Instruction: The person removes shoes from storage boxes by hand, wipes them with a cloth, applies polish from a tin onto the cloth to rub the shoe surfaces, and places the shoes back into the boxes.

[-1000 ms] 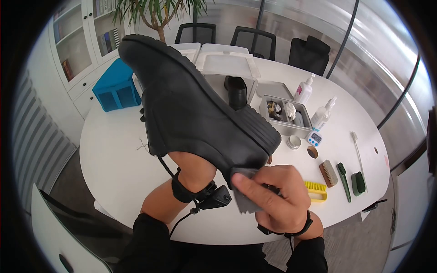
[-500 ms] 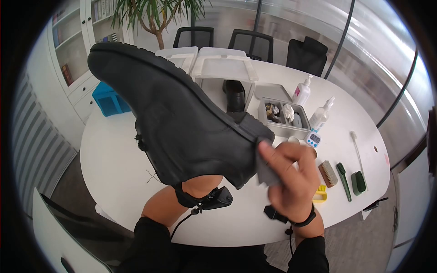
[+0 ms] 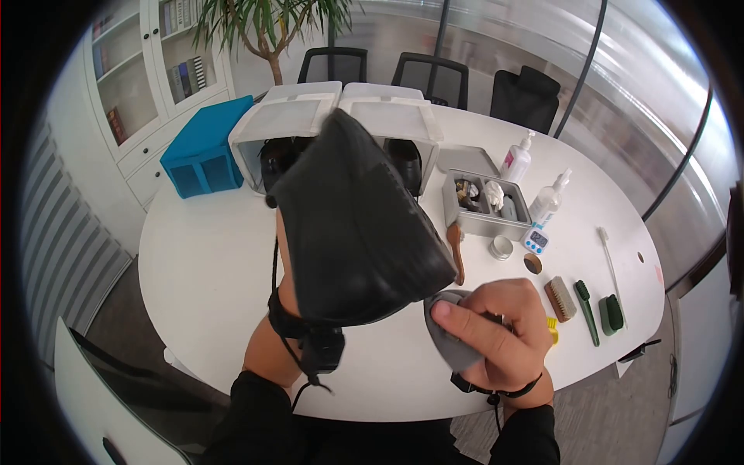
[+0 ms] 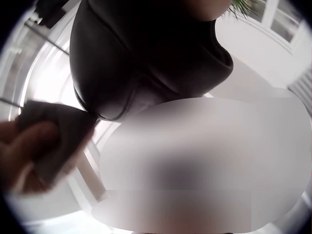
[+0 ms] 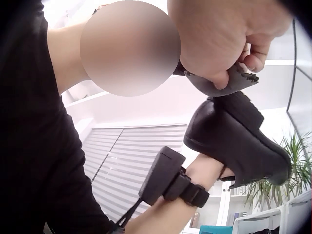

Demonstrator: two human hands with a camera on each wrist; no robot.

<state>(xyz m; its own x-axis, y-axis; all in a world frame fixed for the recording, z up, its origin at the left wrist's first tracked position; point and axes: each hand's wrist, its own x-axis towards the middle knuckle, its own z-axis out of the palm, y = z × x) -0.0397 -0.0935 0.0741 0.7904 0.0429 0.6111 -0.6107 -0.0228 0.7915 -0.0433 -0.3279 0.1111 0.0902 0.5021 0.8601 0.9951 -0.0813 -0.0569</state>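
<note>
A black boot (image 3: pixel 364 232) is held up over the white table, its heel end towards the head camera. My left hand (image 3: pixel 285 267) reaches into the boot's opening, its fingers hidden inside. Between thumb and fingers, my right hand (image 3: pixel 508 329) pinches a grey cloth (image 3: pixel 448 341) just below the heel's lower right corner. The left wrist view shows the cloth (image 4: pixel 61 131) close beside the boot (image 4: pixel 146 53). From the right wrist, the cloth (image 5: pixel 236 82) is seen at the boot's heel (image 5: pixel 229 126); whether they touch, I cannot tell.
Behind the boot stand a teal box (image 3: pixel 205 151) and white boxes (image 3: pixel 387 112) with dark shoes inside. An open metal tin (image 3: pixel 488 221), white bottles (image 3: pixel 515 159), a timer (image 3: pixel 535 239), a round tin (image 3: pixel 501 246) and several brushes (image 3: pixel 559 298) lie to the right.
The boot has turned from side-on, toe at upper left, to show its heel end. My right hand's cloth has come off the heel's side and lower down.
</note>
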